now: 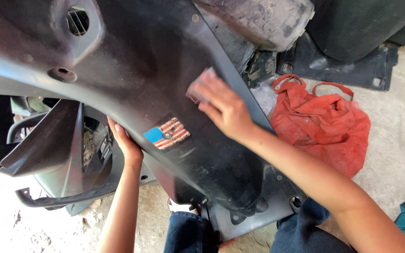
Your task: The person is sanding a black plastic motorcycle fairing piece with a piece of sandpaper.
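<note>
A person's right hand [226,108] presses a small sanding pad [198,89] flat against a dusty black panel [137,61], just above its flag sticker [167,133]; the left hand [125,140] grips the panel's lower edge. A loosened grip could let the panel slip.

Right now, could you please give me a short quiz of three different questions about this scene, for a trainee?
1. True or false: the right hand presses a small pad against the dark plastic panel.
2. Where is the left hand? A) on the red bag B) at the lower edge of the panel C) on the floor
3. Fill in: the red bag lies on the concrete ____.

Key: 1 true; 2 B; 3 floor. The striped sticker sits on the panel between the two hands.
</note>
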